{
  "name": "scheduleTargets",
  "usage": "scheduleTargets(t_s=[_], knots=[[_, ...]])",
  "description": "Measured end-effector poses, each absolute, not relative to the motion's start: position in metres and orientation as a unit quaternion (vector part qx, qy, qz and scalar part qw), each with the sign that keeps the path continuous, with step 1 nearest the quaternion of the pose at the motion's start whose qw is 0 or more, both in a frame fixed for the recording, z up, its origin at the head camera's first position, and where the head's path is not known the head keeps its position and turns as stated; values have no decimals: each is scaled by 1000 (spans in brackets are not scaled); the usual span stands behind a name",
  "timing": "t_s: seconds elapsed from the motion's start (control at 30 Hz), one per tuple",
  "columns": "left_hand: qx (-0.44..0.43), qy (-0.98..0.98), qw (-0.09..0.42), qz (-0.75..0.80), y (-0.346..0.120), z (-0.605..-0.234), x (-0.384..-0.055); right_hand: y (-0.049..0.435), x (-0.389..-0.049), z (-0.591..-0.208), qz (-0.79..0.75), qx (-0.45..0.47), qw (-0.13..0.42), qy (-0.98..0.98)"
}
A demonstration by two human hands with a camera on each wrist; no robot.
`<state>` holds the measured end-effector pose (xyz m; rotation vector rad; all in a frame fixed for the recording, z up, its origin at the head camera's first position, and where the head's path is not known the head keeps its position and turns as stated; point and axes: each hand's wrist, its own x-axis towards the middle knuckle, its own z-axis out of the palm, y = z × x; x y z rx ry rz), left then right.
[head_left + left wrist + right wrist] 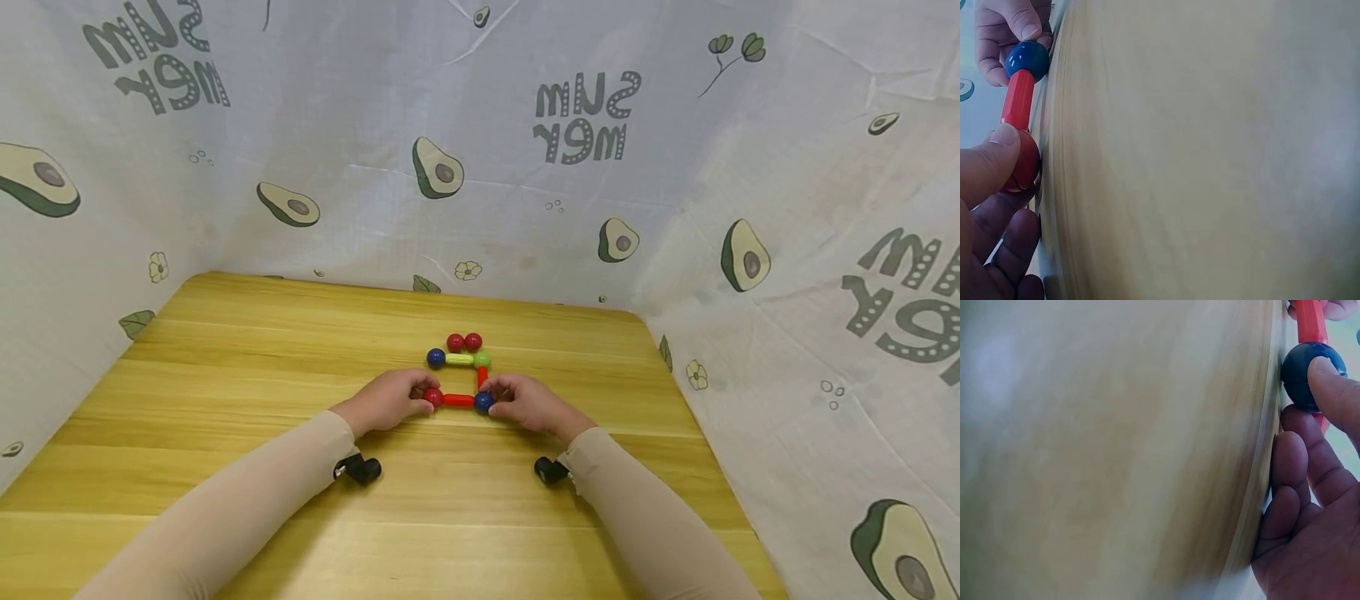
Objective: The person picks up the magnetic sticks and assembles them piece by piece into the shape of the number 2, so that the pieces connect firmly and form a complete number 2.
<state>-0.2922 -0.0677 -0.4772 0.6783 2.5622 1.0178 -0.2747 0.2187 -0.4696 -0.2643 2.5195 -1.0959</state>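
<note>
My left hand (392, 397) pinches a red ball (432, 398) between thumb and fingers. A red rod (458, 401) runs from that ball to a blue ball (483, 402), which my right hand (531, 402) pinches with thumb and forefinger. From this blue ball a second red rod (482, 378) leads away to a green ball (482, 360). There a yellow rod (459, 359) joins on, ending at another blue ball (436, 358) on the left. In the left wrist view my thumb (997, 156) lies on the red ball (1027, 164).
Just behind the yellow rod, two dark red balls (455, 342) sit side by side on the wooden table (247, 358). A white cloth (360, 208) printed with avocados hangs around the table's back and sides. Black wrist cameras (363, 469) are strapped at both sleeves.
</note>
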Motion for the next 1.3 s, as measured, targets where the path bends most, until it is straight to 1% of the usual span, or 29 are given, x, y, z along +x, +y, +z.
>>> scheduleTargets(t_s=[0.2,0.33,0.57,0.73,0.9,1.17,1.3], knots=[[243,893,146,350,-68,-478,-293,220,-275,-470,-393,-97,191,894],[243,891,153,352,-71,-478,-294,221,-275,-470,-393,-98,194,893],[244,902,147,324,-99,-469,-299,220,-275,-469,-386,-99,196,896],[237,902,166,319,-132,-461,-303,220,-276,-469,-385,-94,195,897],[250,900,179,311,-158,-464,-307,220,-276,-468,-380,-90,199,899],[253,898,206,294,-172,-464,-300,220,-278,-470,-382,-87,199,898],[253,901,209,284,-172,-464,-297,219,-277,-469,-377,-92,198,900]])
